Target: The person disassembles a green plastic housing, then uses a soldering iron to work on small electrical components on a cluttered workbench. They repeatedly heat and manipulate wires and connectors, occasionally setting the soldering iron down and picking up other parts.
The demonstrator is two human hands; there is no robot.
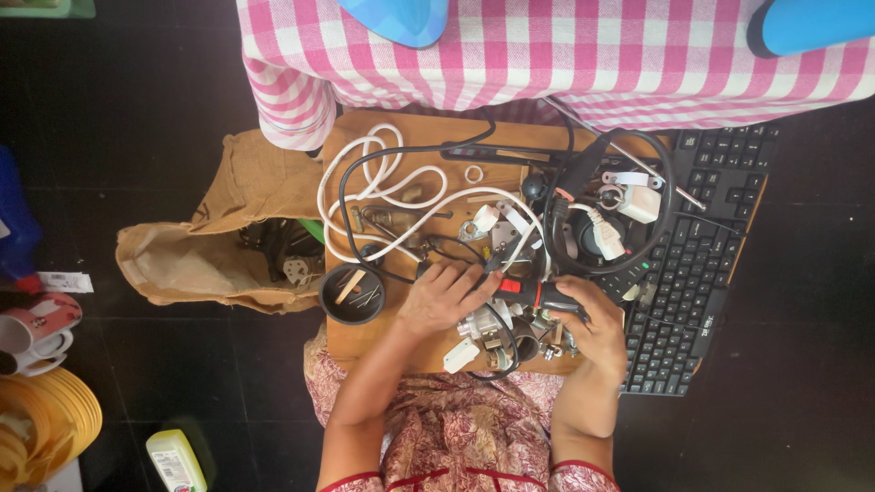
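My left hand (pixel 444 297) rests on the clutter at the front of a wooden board (pixel 365 351), fingertips touching the nose of a black and red handled tool (pixel 529 293). My right hand (pixel 597 330) grips the rear of that tool's handle. Under and around both hands lie small metal and white plastic parts (pixel 483 330). A white cable (pixel 383 196) and a black cable (pixel 661 205) coil across the board behind the hands.
A black keyboard (pixel 697 273) lies at the right. A small black bowl (pixel 352 294) with bits sits left of my left hand. A burlap bag (pixel 210 255) lies further left. Another person in pink checked cloth (pixel 547 55) sits opposite. Mugs (pixel 36 333) stand at far left.
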